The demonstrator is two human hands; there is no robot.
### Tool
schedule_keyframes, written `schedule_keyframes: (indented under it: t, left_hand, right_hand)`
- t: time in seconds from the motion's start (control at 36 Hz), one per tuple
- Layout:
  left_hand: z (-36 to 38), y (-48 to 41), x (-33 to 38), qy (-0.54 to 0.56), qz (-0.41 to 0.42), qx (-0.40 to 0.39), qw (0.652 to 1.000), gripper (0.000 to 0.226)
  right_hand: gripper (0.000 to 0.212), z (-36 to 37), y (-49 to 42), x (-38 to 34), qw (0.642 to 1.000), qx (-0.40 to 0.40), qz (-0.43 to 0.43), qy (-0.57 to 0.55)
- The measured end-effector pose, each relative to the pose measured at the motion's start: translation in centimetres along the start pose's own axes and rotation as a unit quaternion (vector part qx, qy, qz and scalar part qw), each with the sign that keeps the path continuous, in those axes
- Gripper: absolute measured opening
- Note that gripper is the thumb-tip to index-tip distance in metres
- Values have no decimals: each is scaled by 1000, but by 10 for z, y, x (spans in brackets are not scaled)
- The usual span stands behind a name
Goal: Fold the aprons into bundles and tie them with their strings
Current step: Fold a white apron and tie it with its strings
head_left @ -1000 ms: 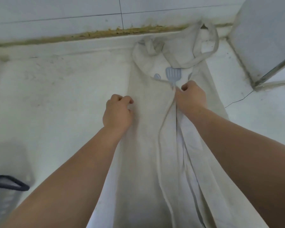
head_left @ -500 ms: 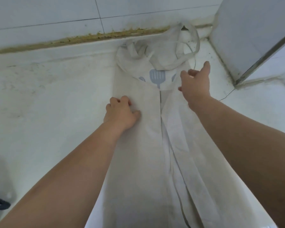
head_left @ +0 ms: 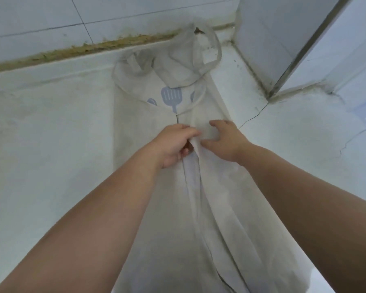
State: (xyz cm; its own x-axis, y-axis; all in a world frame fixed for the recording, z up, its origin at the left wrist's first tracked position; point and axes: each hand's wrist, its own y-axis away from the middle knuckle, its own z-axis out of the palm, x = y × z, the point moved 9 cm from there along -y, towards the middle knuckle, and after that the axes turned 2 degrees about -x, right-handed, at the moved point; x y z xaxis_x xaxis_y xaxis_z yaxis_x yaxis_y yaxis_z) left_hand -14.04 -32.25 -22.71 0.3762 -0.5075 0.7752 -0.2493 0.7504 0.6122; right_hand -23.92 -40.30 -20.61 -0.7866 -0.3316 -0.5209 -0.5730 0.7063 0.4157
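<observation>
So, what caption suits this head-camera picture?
A person's left hand pinches the centre fold of a beige apron while the right hand rests on it, on a white surface.

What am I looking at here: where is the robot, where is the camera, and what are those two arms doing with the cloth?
There is no robot in this recording. The two arms belong to a person working with bare hands. The view comes from one wide-angle camera worn on that person's head, looking forward and down, which is why the arms enter from the bottom edge. On the pale surface lies a light apron, its sides folded in so that it forms a long strip running toward the tiled wall. At its far end are the neck loop and a blue spatula print. The left hand pinches a fold of the apron near the middle seam. The right hand rests beside it on the cloth with fingers spread, holding nothing.
</observation>
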Motion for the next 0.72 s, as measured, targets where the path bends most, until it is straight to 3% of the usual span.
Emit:
schedule_keyframes:
  t: [0.11,0.19,0.33,0.42,0.47,0.5,0.56,0.64,0.72]
  left_hand:
    - [5,0,-12,135,-83,-25,987,19]
    - [0,1,-9,118,-71,-17,990,26]
    - [-41,10,19,4,50,150,987,13]
    - [-92,28,31,18,96,315,944,11]
    - [-125,48,39,52,129,421,897,27]
    - [-139,61,44,15,129,472,872,40]
    - [-154,82,59,-159,103,536,823,58]
    - [-146,84,73,-332,117,504,788,57]
    - [-102,64,73,-394,218,353,820,37]
  right_hand:
    - [64,-1,5,5,1000,-4,-17,-16]
    - [65,1,2,6,1000,-13,-11,-5]
    - [80,7,-2,4,998,-42,22,48]
    - [83,8,0,0,993,-48,40,105]
    - [84,10,1,-3,990,-44,52,122]
    - [84,12,2,-3,990,-42,57,126]
    - [82,13,2,-5,989,-38,64,127]
    - [74,9,0,-8,988,-23,69,133]
    - [63,-2,0,-11,988,15,76,137]
